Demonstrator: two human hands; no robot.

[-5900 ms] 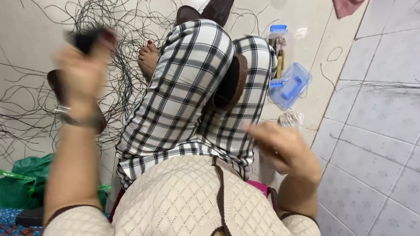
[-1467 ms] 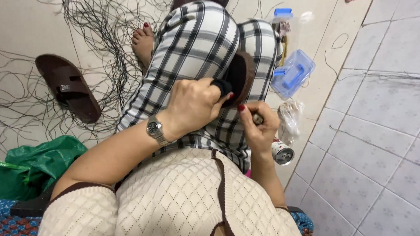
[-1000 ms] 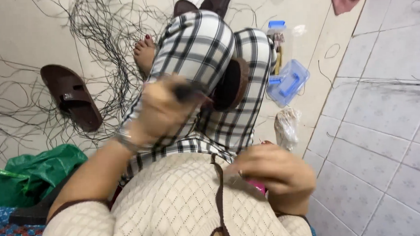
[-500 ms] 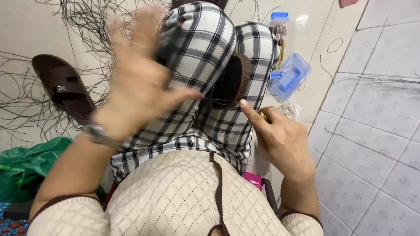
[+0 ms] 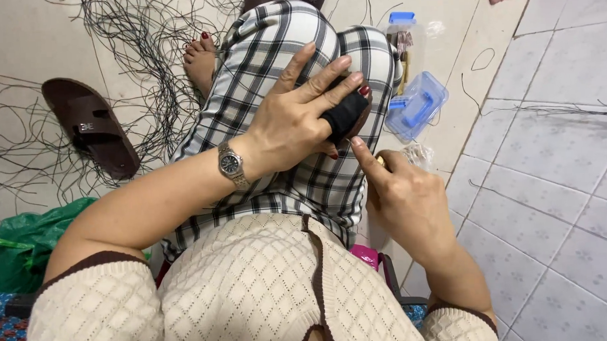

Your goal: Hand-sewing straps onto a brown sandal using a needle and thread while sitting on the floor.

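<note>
Your left hand [image 5: 295, 120] is pressing down on a black pad [image 5: 345, 114] that is lying on your knee; the grip here is not a closed fist, the fingers are lying spread and almost straight over the pad, with the thumb under its near edge, so the hand is grasping it between fingers and thumb. The pad is pointing with its long axis from the lower left to the upper right, toward the tiled floor [image 5: 559, 182]. Your right hand [image 5: 405, 194] is resting just beside it, with the forefinger stretched up to touch the lower end of the pad; the other fingers are curling around something small and yellowish, but I cannot tell what it is.

Beyond your knee, a clear blue plastic box [image 5: 417, 107] is lying open on the floor, with small blue pieces inside it. Behind it a taller clear container with a blue lid [image 5: 399, 34] is standing, holding dark thin things. A crumpled clear bag [image 5: 420, 154] is lying near your right hand. On the left, a brown sandal [image 5: 90, 127] is lying among loose black threads [image 5: 138, 55], and a green plastic bag [image 5: 23, 241] is sitting by your left elbow.
</note>
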